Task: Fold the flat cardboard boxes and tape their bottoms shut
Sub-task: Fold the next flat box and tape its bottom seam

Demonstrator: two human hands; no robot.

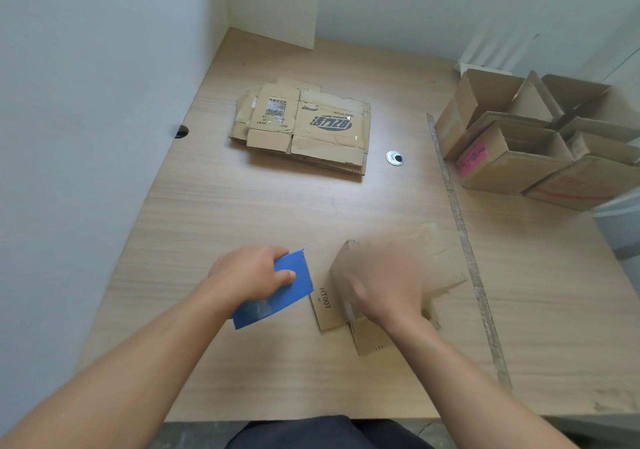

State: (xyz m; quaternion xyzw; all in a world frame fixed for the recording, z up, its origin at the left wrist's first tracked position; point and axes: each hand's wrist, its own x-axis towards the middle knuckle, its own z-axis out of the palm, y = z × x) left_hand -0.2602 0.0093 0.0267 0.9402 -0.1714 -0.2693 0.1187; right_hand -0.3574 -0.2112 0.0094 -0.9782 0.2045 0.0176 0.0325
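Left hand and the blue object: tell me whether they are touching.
Touching. The head view shows the left hand holding the blue object, with the thumb lying plainly across its blue face and no gap between them.

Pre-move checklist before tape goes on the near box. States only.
1. Left hand grips the blue tool: ok.
2. Right hand on the near box: ok; the grip is blurred.
3. Bottom flaps folded flat: cannot tell, motion blur.
4. Tape end started on the box: cannot tell.
5. Flat stack apart from the work spot: ok.
6. Folded boxes off to the right side: ok.
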